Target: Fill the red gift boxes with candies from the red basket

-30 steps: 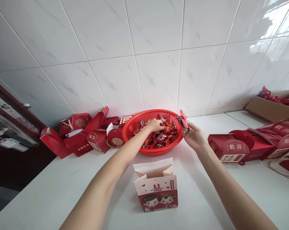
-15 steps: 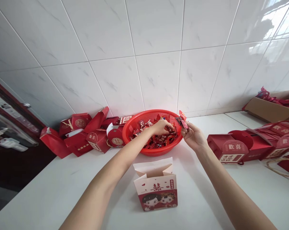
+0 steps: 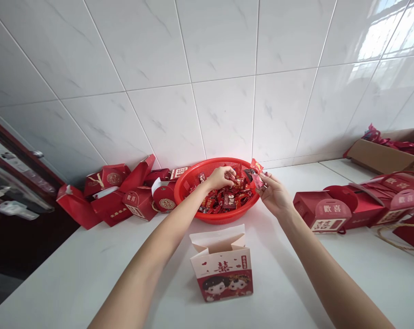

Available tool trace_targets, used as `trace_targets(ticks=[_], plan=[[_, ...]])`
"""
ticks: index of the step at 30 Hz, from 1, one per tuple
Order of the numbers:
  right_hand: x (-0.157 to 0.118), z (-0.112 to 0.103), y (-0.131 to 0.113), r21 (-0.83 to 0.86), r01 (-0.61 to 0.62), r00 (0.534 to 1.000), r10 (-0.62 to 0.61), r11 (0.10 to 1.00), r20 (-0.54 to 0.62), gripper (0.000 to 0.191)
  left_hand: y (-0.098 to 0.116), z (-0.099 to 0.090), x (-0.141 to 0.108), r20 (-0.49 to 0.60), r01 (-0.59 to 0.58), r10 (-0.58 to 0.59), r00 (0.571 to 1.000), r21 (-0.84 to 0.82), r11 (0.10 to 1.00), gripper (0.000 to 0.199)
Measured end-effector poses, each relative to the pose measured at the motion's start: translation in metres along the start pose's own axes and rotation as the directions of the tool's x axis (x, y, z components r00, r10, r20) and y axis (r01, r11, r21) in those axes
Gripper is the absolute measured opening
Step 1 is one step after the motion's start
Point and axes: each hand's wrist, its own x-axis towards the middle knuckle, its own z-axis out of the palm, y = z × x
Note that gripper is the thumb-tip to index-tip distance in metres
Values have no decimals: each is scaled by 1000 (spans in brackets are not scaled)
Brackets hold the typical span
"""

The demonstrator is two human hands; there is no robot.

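Note:
A red plastic basket point(image 3: 224, 218) full of wrapped candies point(image 3: 229, 200) stands against the tiled wall. Over its middle is my left hand point(image 3: 222, 177), fingers curled together; whatever they hold, if anything, is too small to make out. My right hand point(image 3: 274, 192) pinches several wrapped candies point(image 3: 257, 176) at the basket's right rim. In front of the basket, a white and red paper bag point(image 3: 225, 269) printed with two cartoon faces stands upright with its top open.
Red gift boxes point(image 3: 140, 201) cluster left of the basket. More red boxes point(image 3: 330, 212) line the right side, with a cardboard box point(image 3: 385, 155) of red items behind them. A door with keys point(image 3: 22, 209) is at the far left.
My left hand has moved a little left and up from the candies at the basket's right part. My right hand still holds its candies, and the view has shifted slightly.

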Motion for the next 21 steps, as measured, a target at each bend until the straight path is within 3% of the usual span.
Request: trace_targets(ticks=[5,12,17,21], plan=[[-5,5,-2,-22,10,1000,-9,1000,17,44,0,-6,-1,-34,7,-11,999,-95,995,32],[-2,3,-7,-17,-3,1000,4,1000,13,46,16,-18,-10,-137,-87,60,989,-200,976,29],[-4,6,-11,-28,14,1000,-14,1000,22,44,28,-18,-35,-203,-192,137,970,-286,939,38],[-14,16,-11,-69,9,997,-4,998,76,44,40,-14,-63,-305,-252,160,939,-292,923,33]])
